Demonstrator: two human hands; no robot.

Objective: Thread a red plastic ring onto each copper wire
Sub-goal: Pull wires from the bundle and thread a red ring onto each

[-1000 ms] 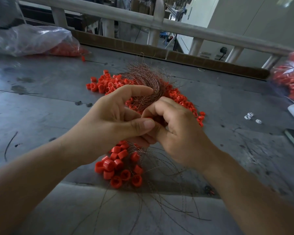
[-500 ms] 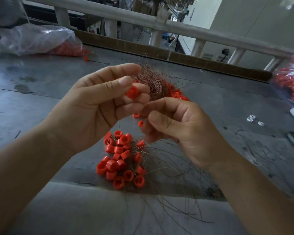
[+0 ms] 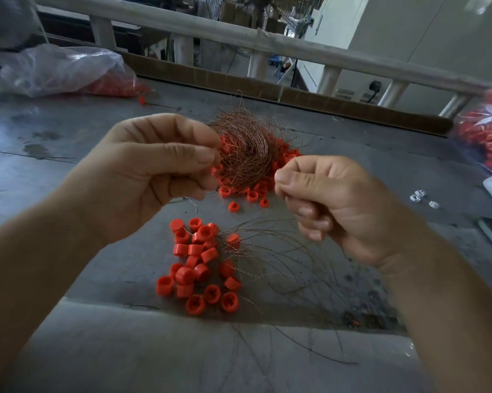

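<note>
Fingers of the left hand (image 3: 154, 177) are curled, with the thumb (image 3: 199, 157) pressed on the forefinger in a tight pinch. A short piece of thin copper wire (image 3: 186, 199) comes out below the palm, so I judge that this hand holds it. A red spot shows at the fingertips, but I cannot tell whether it is a held ring or one from the heap behind. On the right hand (image 3: 324, 199) the thumb also presses on the bent forefinger; what is between them is too fine to see.

Half a second ago the left hand plainly held one small red plastic ring, and the two hands were close together at the middle of the frame. Now they are apart, at centre left and centre right. To me this looks like a wire drawn through the ring, so one threading is probably near its end.

Just behind the hands, at upper centre, lies the round tangle of copper wires (image 3: 247, 148), with the heap of loose red plastic rings (image 3: 284, 154) around it. At lower centre is a group of red rings (image 3: 199, 262) that seem already threaded. Their long thin tails (image 3: 281, 265) spread to the lower right on the grey metal table (image 3: 69, 180) and could catch a forearm or a fresh wire. A clear plastic bag (image 3: 63, 69) with more red pieces lies at upper left, another such bag (image 3: 486, 131) at the right edge, and small white pieces (image 3: 418, 194) at middle right.
</note>
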